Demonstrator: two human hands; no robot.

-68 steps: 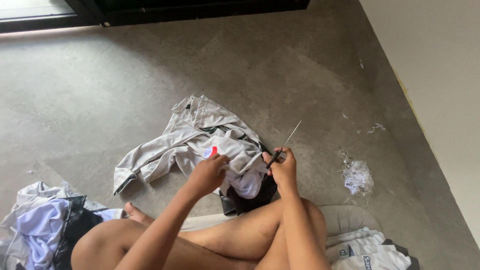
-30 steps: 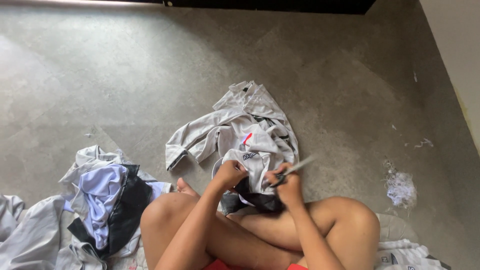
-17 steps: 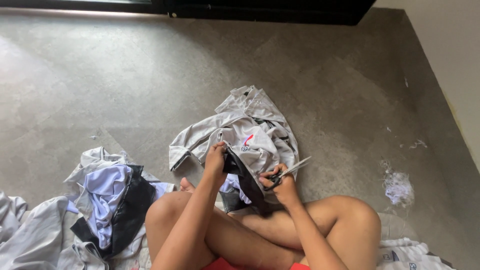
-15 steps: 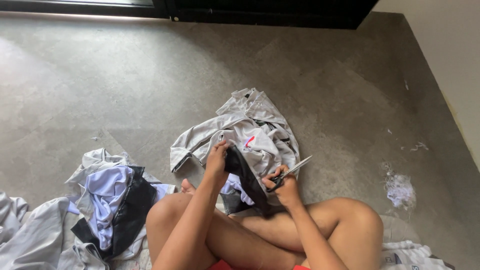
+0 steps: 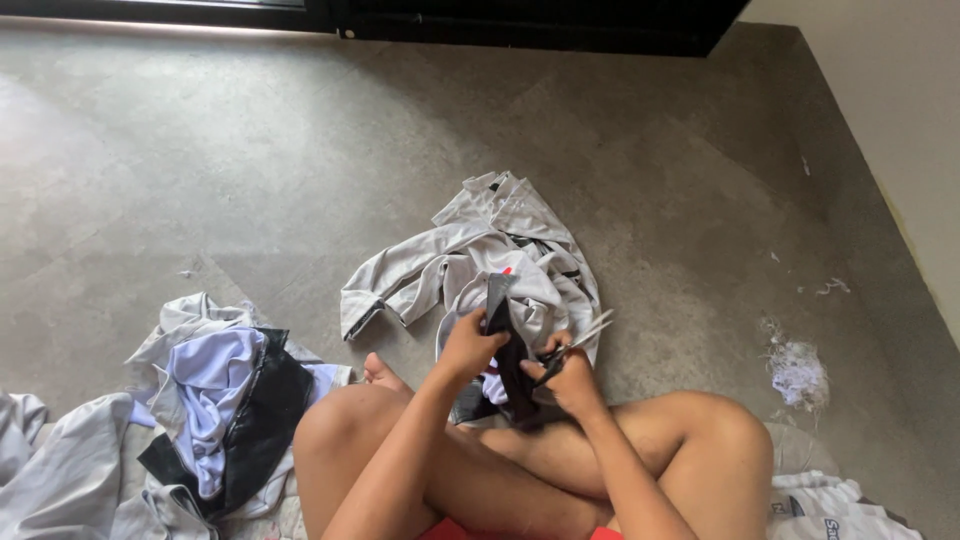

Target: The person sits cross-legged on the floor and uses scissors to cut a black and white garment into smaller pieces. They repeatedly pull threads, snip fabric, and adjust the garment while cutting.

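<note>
Down at the fingers, the left hand (image 5: 468,345) is pinched shut on the upper part of a strip of black cloth (image 5: 505,350), holding it upright and taut, its top end poking up above the knuckles. Just to the right, the right hand (image 5: 570,375) is wrapped through the handles of a pair of scissors (image 5: 572,345), whose pale metal blades point up and to the right, away from the wrist; the blades look nearly shut, though at this distance I cannot tell whether they bite the cloth or only lie beside it. The black strip hangs down between the two hands towards the person's crossed bare legs (image 5: 560,460). Behind the hands, touching them, lies a crumpled grey garment (image 5: 470,255), soft and rumpled, with a sleeve stretched out to the left and a small red mark near its middle. To the left of the knees sits a heap of clothes (image 5: 215,400): pale lilac fabric folded over a glossy black piece, with more grey and white cloth spreading to the picture's edge. By the right thigh is more folded white and grey fabric (image 5: 835,505). Well apart on the right, a small fluffy clump of white scraps (image 5: 797,368) rests on the floor (image 5: 200,170), which is smooth, mottled grey stone or tile meeting a cream wall (image 5: 890,110).
</note>
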